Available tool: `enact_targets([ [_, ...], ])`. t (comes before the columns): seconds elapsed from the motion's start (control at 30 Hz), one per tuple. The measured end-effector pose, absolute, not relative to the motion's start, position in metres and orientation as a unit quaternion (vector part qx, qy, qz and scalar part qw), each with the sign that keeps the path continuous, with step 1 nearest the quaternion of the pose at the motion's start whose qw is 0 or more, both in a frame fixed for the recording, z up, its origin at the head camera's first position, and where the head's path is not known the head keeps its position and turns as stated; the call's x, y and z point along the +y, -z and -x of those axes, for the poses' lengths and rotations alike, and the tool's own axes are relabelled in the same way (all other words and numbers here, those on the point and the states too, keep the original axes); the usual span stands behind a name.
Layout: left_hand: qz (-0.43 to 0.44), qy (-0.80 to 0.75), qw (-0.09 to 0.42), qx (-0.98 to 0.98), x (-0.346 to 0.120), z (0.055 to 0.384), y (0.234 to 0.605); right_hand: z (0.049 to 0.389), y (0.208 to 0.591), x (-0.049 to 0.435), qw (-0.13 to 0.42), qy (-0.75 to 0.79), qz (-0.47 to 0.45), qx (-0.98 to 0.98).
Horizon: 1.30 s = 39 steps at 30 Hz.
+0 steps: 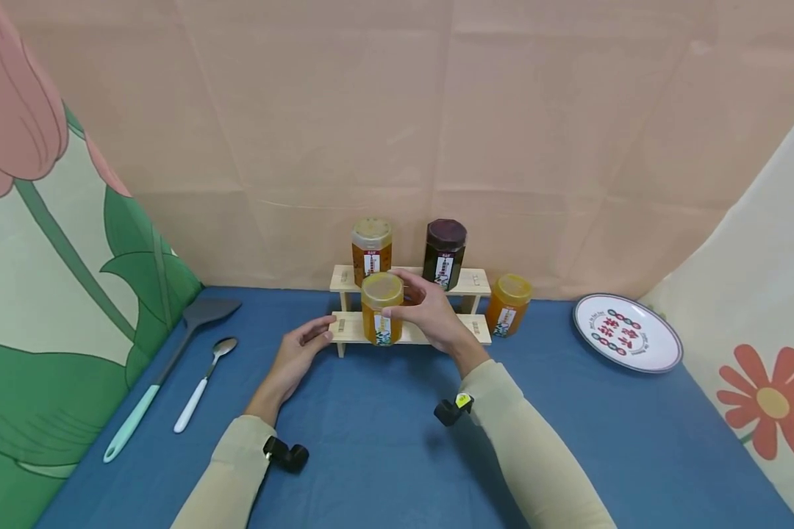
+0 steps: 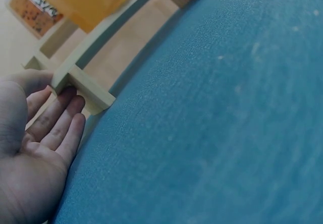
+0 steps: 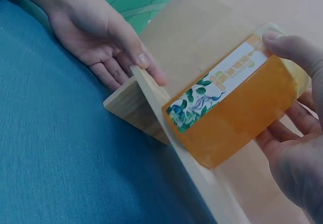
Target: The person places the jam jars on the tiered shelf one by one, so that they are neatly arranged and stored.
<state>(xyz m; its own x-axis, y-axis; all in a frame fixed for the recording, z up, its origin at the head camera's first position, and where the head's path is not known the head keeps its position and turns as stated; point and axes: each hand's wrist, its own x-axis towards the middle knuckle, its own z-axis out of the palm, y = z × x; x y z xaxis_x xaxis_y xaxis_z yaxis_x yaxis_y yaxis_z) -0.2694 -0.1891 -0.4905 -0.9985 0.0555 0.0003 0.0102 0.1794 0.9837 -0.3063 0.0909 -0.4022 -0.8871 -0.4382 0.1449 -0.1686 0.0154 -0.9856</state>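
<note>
A small two-step wooden rack [image 1: 415,333] stands on the blue table. My right hand [image 1: 426,312] grips a yellow-orange jar [image 1: 381,310] at the rack's lower step, thumb on the labelled front and fingers behind it. The right wrist view shows that jar [image 3: 237,118] with its base at the step's edge, held by the right hand [image 3: 298,153]. My left hand [image 1: 302,351] holds the left end of the lower step, thumb on top and fingers beside the leg. The left wrist view shows the left hand [image 2: 38,143] at the rack's corner [image 2: 83,88].
An orange-brown jar [image 1: 371,252] and a dark jar [image 1: 444,254] stand on the upper step. Another orange jar [image 1: 508,305] sits on the table right of the rack. A patterned plate [image 1: 627,333] lies far right. A spatula [image 1: 172,367] and a spoon [image 1: 205,382] lie left.
</note>
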Motion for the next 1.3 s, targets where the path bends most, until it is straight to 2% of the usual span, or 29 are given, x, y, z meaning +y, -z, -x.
enact_targets([
  [0.33, -0.018, -0.642, 0.017, 0.766, -0.189, 0.270, 0.492, 0.302, 0.406, 0.088, 0.085, 0.673, 0.215, 0.703],
  [0.63, -0.017, -0.645, 0.018, 0.764, -0.189, 0.271, 0.495, 0.292, 0.413, 0.091, 0.027, 0.665, 0.208, 0.716],
  [1.3, -0.022, -0.639, 0.015, 0.769, -0.190, 0.271, 0.493, 0.300, 0.421, 0.076, 0.031, 0.697, 0.212, 0.685],
])
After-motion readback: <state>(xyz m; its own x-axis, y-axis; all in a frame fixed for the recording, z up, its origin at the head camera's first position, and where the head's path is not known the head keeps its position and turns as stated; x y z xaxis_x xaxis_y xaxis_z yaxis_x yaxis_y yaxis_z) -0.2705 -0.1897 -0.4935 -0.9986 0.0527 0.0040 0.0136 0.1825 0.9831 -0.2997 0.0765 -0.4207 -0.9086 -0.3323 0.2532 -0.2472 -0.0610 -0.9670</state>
